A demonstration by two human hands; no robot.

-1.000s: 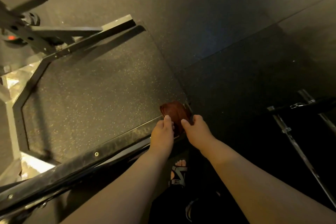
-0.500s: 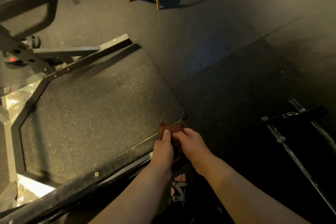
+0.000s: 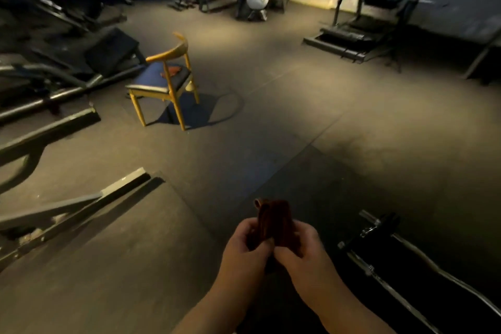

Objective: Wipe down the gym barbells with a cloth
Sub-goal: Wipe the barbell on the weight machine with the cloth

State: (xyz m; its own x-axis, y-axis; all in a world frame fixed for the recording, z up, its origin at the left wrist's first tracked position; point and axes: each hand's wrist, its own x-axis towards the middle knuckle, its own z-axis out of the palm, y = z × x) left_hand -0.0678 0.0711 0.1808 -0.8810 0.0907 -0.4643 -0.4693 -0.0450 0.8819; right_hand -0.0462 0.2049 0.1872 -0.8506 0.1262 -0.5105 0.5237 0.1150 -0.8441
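Both hands, left (image 3: 244, 249) and right (image 3: 301, 249), grip the folded cloth (image 3: 273, 221), fingers curled round it. Barbells (image 3: 423, 257) lie on the floor right of the cloth; chair (image 3: 165, 81) beyond, left.

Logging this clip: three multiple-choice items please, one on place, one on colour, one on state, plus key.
1. Where do the barbells lie?
A. on the floor at lower right
B. on the chair
C. on a rack
2. The cloth is:
A. white
B. reddish-brown
C. blue
3. The cloth is:
A. on the floor
B. draped over a bar
C. held by both hands
Key: 1 A, they lie on the floor beside the right hand; 2 B, its folds look reddish-brown; 3 C, left hand and right hand grip it.
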